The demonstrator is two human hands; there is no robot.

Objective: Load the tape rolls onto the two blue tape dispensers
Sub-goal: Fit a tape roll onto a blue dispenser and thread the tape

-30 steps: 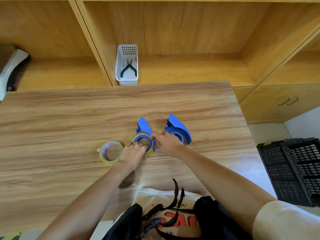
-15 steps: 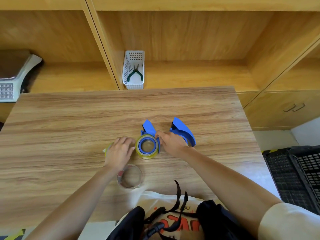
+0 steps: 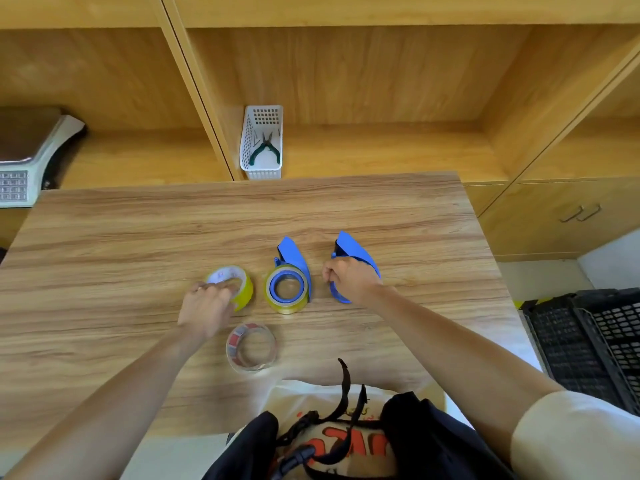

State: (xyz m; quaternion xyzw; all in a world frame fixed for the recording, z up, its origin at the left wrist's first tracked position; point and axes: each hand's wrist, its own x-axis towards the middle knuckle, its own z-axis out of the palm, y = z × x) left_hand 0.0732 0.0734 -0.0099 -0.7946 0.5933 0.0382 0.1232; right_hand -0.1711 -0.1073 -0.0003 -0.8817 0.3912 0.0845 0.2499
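Two blue tape dispensers stand on the wooden table. The left dispenser carries a yellowish tape roll on its hub. My right hand is shut on the right dispenser, which has no roll on it. My left hand grips a second yellow tape roll, tilted up off the table, left of the loaded dispenser. A clear tape roll with a red-printed core lies flat near the table's front edge.
A white basket holding green-handled pliers sits on the shelf behind the table. A grey scale stands on the shelf at far left. A black crate is on the floor at right.
My left hand left the loaded dispenser, moved left and took hold of the second yellow roll, tilting it up. My right hand shifted right from the loaded dispenser onto the other dispenser.
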